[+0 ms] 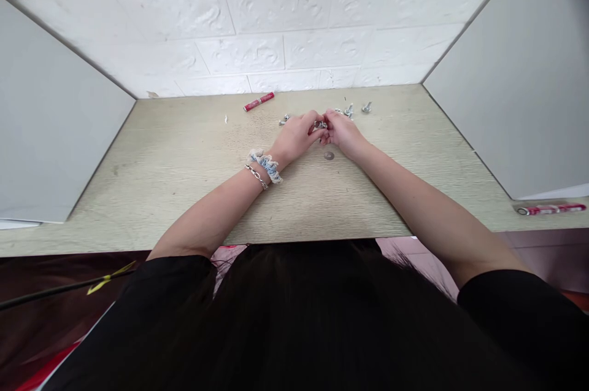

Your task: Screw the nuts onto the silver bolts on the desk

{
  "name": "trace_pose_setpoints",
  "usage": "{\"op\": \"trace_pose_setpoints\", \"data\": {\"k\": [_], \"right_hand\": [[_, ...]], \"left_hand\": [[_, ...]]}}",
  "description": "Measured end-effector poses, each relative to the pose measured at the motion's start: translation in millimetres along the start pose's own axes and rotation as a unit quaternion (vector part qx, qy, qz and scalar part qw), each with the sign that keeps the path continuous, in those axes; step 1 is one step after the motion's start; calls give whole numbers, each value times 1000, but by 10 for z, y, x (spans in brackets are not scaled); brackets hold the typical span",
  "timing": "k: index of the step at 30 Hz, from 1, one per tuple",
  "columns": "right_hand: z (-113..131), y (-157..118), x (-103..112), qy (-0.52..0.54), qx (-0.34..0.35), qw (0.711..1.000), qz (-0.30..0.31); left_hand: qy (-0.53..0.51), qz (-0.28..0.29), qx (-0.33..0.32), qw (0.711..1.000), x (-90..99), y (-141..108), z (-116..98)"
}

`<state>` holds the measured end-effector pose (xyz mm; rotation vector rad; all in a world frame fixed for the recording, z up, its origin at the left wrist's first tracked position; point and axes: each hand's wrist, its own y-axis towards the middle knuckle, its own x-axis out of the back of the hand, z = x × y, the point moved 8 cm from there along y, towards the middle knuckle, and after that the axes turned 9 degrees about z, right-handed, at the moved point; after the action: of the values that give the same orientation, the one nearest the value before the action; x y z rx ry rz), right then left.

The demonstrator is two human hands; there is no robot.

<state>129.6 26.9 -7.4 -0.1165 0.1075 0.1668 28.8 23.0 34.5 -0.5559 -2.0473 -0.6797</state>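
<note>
Left hand (298,133), right hand (343,133) pinching small metal piece (321,125) between them, apparently to steady it.

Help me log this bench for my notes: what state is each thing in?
Left hand: fingers closed on a small metal piece
Right hand: fingers closed at the same piece
Metal disc: lying flat, untouched
Rightmost metal part: loose, stem pointing up
Red tube near the wall: lying down
Red tube at far right: lying down
Scrunchie: worn, left wrist
</note>
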Motion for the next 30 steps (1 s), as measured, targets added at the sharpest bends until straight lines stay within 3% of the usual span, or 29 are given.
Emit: {"op": "trace_pose_setpoints", "data": {"k": [10, 30], "right_hand": [[-40, 47, 50, -47, 13, 999, -12], [47, -54, 0, -53, -11, 998, -26]], "left_hand": [[4, 15, -43, 999, -10, -16, -101], [-3, 72, -29, 997, -106, -23, -104]]}}
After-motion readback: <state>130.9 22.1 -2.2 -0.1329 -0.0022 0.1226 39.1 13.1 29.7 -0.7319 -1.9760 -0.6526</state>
